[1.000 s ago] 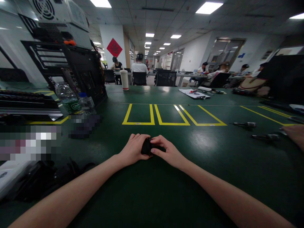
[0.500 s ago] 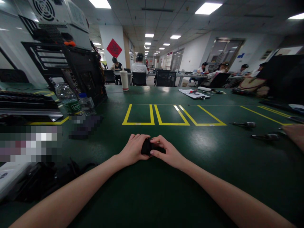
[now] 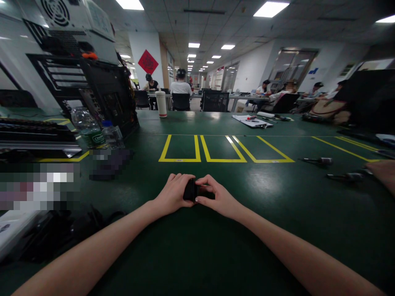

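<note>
A small black block-like object (image 3: 189,190) is between my hands, low over the green table; its exact kind cannot be made out. My left hand (image 3: 175,191) is wrapped round its left side, fingers over the top and thumb below. On the right edge of the object, the thumb and fingertips of my right hand (image 3: 217,197) press in a curved grip. Much of the object is hidden by the left fingers. Dark shadow fills the gap inside my right hand's curl.
Yellow tape outlines (image 3: 179,160) mark the table ahead. Two screwdriver-like tools (image 3: 317,161) lie to the right, near another person's hand (image 3: 382,172). A clipboard (image 3: 251,121) and a cup (image 3: 161,103) stand farther back. Bottles (image 3: 88,127) and a computer case (image 3: 108,90) occupy the left.
</note>
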Available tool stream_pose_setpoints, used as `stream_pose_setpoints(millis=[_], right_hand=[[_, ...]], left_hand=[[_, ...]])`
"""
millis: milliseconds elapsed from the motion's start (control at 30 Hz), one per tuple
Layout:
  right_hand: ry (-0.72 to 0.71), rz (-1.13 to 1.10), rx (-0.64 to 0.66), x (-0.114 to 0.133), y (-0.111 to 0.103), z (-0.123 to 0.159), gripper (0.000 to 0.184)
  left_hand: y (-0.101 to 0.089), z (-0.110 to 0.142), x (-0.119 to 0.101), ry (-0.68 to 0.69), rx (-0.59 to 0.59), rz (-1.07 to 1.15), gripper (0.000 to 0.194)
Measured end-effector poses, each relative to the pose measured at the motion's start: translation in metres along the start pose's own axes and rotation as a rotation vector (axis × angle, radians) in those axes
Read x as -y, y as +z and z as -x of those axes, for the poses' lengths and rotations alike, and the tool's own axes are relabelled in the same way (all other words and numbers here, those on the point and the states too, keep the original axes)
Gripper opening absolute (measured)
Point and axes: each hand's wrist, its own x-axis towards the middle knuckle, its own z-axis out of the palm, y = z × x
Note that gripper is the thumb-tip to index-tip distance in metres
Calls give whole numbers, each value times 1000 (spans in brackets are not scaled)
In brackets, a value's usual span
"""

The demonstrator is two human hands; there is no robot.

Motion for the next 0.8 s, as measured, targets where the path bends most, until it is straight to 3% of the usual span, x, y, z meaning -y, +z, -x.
stream_pose_setpoints(millis=[167, 467, 667, 800], right_hand=[[-51, 66, -75, -5, 2, -2, 24], [24, -5, 19, 4, 0, 1, 34], [-42, 31, -45, 1, 2, -1, 19], [-8, 19, -45, -3, 3, -4, 28]], left_hand=[[-3, 0, -2, 2, -1, 21, 55], [-4, 1, -3, -4, 0, 27, 56], [-4, 1, -2, -6, 5, 24, 54], [-3, 0, -2, -11, -2, 26, 53]])
